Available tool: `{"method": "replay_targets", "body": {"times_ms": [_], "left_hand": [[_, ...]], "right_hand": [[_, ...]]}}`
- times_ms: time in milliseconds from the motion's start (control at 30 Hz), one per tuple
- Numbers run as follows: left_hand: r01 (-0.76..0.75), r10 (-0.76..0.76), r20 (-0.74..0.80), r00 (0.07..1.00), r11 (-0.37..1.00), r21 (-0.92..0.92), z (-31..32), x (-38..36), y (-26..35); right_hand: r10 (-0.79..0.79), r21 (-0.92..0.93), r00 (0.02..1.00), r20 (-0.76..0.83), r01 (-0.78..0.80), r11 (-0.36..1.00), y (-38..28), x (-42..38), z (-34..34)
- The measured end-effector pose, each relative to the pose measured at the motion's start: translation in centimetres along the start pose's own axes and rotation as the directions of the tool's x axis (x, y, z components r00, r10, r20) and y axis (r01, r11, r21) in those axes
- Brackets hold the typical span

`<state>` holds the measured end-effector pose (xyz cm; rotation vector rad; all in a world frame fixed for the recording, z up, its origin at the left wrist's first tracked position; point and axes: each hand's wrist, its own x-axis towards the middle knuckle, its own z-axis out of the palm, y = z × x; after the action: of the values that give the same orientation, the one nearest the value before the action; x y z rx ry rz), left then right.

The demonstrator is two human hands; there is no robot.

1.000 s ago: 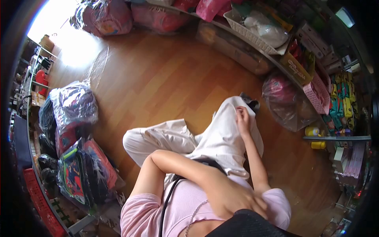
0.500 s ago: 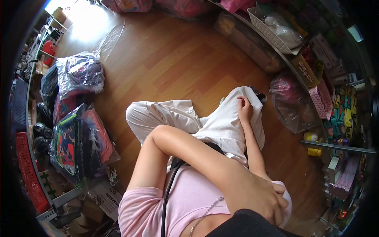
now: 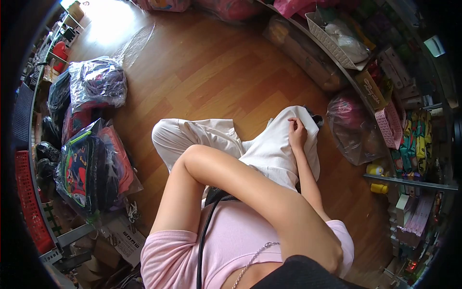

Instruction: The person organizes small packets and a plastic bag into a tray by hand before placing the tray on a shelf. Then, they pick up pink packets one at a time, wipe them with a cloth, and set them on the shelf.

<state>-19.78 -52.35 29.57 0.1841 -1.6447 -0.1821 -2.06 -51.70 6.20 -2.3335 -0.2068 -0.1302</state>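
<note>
My right hand (image 3: 298, 133) rests on the right thigh of my white trousers (image 3: 276, 135), close to the knee. Its fingers are loosely bent, with gaps between them, and nothing is in them. Across my chest reaches my left arm, over the pink shirt (image 3: 236, 219). My left hand (image 3: 332, 257) lies at the right shoulder, partly covered by a black shape at the bottom edge; its fingers are hidden. A thin chain (image 3: 255, 255) hangs at my neck, and a black cord (image 3: 202, 241) runs down the shirt.
Wooden floor (image 3: 211, 72) spreads ahead. On the left lie plastic-wrapped bags (image 3: 86, 168) and a red basket (image 3: 31, 202). Shelves on the right hold a white basket (image 3: 332, 43), a pink basket (image 3: 389, 125) and packets; below is a clear bag with a pink item (image 3: 349, 113).
My left hand has slid further back over the right shoulder, and its fingers have gone out of sight. The right hand stays on the thigh. The view has shifted slightly.
</note>
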Motion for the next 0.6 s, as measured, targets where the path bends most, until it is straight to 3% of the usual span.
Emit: {"method": "replay_targets", "body": {"times_ms": [133,167,200,233,300,333,400,433,467,500,533,600], "left_hand": [[-0.065,0.066,-0.052,0.996,0.998,0.022,-0.6,2.0,4.0],[0.014,-0.037,0.035,0.999,0.861,0.508,-0.9,3.9,6.3],[0.032,-0.171,0.061,0.983,0.495,0.868,-1.0,4.8,7.3],[0.033,-0.169,0.058,0.984,0.492,0.87,-0.7,4.8,7.0],[0.037,-0.076,-0.012,0.997,0.345,0.938,0.2,5.3,7.0],[0.042,-0.076,-0.017,0.997,0.344,0.938,0.1,5.3,7.4],[0.121,-0.285,0.058,0.957,0.569,0.813,-0.2,5.5,8.0],[0.122,-0.282,0.053,0.958,0.566,0.815,-0.1,4.1,6.6],[0.113,-0.167,0.083,0.982,0.886,0.45,0.2,1.6,4.0],[0.05,-0.049,0.06,0.997,0.999,-0.015,-0.1,0.9,3.3],[0.049,-0.049,0.065,0.997,0.999,0.0,-0.3,0.2,2.4],[-0.041,0.007,0.136,0.991,0.968,0.249,-1.3,0.5,3.0]], "right_hand": [[0.024,0.0,1.0,0.019,-0.024,1.0,-0.1,-0.1,-0.2],[0.04,0.008,0.998,0.038,-0.041,0.999,-0.2,-0.2,-0.2],[0.037,0.006,0.998,0.041,-0.038,0.999,0.0,-0.1,-0.1],[0.0,0.006,1.0,0.01,0.0,1.0,0.2,-0.1,0.0],[-0.034,0.005,0.999,-0.015,0.034,0.999,0.4,-0.3,0.2],[-0.033,0.029,0.999,-0.019,0.033,0.999,0.4,-0.2,0.3],[-0.031,0.048,0.999,-0.014,0.032,0.998,0.3,-0.1,0.0],[0.022,0.046,1.0,0.005,-0.022,0.999,-0.1,0.1,-0.4],[0.074,0.041,0.997,0.023,-0.075,0.996,-0.2,0.3,-0.7],[0.066,0.036,0.997,0.028,-0.067,0.997,0.7,1.1,-0.7],[-0.02,-0.052,0.994,-0.105,0.015,0.999,2.0,2.4,-0.8],[-0.223,-0.262,0.94,-0.257,0.154,0.953,6.3,5.0,-0.8]]}}
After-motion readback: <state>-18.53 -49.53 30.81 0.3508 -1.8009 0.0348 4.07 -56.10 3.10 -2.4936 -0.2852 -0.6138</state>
